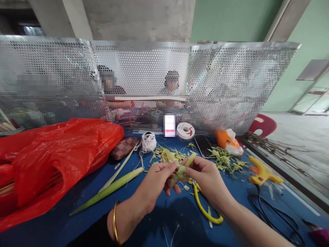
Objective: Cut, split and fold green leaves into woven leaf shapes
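Together, the left hand [159,175] and right hand [207,174] pinch a green leaf [182,171] between them, just below the frame's middle.

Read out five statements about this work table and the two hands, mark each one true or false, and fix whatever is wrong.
1. The left hand and the right hand both grip pale green plant material. True.
2. The curved yellow-handled tool is clenched in the left hand. False: it lies on the blue tabletop.
3. A crumpled red plastic bag lies toward the left of the picture. True.
4. The shiny gold bangle is on the right wrist. False: it is on the left wrist.
5. The yellow plastic glue gun lies toward the right of the picture, beside a black cable. True.
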{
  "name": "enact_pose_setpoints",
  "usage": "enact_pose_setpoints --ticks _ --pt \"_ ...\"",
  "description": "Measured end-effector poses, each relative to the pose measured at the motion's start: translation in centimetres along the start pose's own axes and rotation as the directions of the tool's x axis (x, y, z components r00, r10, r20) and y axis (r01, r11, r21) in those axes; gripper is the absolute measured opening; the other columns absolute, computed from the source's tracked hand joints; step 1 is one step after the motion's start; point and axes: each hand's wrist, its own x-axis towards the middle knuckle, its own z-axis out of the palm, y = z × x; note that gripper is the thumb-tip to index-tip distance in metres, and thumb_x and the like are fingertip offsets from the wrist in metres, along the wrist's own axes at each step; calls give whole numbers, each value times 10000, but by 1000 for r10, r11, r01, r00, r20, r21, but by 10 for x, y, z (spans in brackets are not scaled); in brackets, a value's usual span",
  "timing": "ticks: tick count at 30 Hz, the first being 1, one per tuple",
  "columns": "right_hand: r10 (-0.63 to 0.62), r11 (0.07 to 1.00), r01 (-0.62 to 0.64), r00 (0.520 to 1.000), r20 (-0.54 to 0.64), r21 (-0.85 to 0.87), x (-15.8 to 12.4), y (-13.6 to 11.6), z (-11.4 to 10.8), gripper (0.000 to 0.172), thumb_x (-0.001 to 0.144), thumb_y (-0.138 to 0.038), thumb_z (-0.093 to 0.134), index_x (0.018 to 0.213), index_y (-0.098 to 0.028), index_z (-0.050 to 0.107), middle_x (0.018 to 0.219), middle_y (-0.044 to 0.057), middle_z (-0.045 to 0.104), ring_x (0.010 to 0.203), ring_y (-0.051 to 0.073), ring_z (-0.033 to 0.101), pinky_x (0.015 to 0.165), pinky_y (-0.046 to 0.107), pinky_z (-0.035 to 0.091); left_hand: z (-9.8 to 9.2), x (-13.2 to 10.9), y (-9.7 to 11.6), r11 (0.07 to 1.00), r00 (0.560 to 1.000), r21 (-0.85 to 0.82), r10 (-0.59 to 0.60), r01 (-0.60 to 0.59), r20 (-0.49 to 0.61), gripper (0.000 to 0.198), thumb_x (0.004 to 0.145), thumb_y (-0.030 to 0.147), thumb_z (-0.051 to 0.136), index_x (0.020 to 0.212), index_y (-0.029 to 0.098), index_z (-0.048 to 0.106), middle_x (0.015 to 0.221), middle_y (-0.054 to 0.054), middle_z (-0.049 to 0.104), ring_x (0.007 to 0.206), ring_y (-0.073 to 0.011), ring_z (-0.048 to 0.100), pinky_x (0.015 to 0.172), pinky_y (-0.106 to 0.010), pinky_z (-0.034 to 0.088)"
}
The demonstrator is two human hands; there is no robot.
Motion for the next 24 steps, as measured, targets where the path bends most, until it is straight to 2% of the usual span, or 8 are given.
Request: enact_pose_setpoints --ticks 2,5,11,14,17,21,24 --pt "-21 999 21 1000 -7 -35 0 2 0 228 632 -355 775 709 -185 644 604 -11 624 567 152 559 582 308 479 2 1 -2 1000 999 -22 -15 14 -39 380 788 527 586 772 153 653 586 0 604 486 -123 589 416 -213 310" --pt "-64 994 60 997 -35 -94 0 4 1 229 638 -362 768 697 -180 641 609 -17 611 572 138 527 563 282 439 5 1 -6 1000 994 -7 -18 17 -104 369 774 524 608 754 157 637 508 29 539 466 -120 562 417 -212 299" --pt "-90 988 86 996 -20 -126 1 5 -1 161 680 -321 716 714 -179 648 635 -11 614 593 135 503 575 275 403 7 1 -8 999 984 44 -18 26 -180 359 802 508 578 729 161 633 412 45 470 388 -72 336 438 -227 192" --pt "-82 991 82 997 0 -101 2 1 -4 126 692 -295 695 713 -176 661 631 -12 605 591 132 492 575 272 394 5 2 -7 1000 987 18 6 -3 -159 354 789 487 601 635 170 568 432 73 387 410 -63 279 458 -243 160" --pt "-86 993 82 995 -47 -81 2 -2 -5 129 691 -303 693 690 -176 669 574 -28 556 549 119 456 543 261 382 3 3 -7 1000 993 -2 23 -23 -112 381 754 499 631 579 177 528 457 82 343 427 -64 242 469 -255 149" --pt "-73 997 75 990 -117 11 4 1 -5 149 684 -323 710 702 -180 671 572 -25 552 538 125 471 529 266 394 2 4 -7 1000 999 12 17 -16 -47 374 745 503 629 614 154 605 517 39 475 447 -66 249 476 -261 147" --pt "-82 995 90 985 -154 44 6 4 -5 160 675 -325 727 679 -176 668 586 -22 565 548 123 482 547 266 391 3 3 -6 1000 998 6 1 0 -57 353 740 481 636 652 140 650 567 7 564 441 -59 264 475 -256 156"
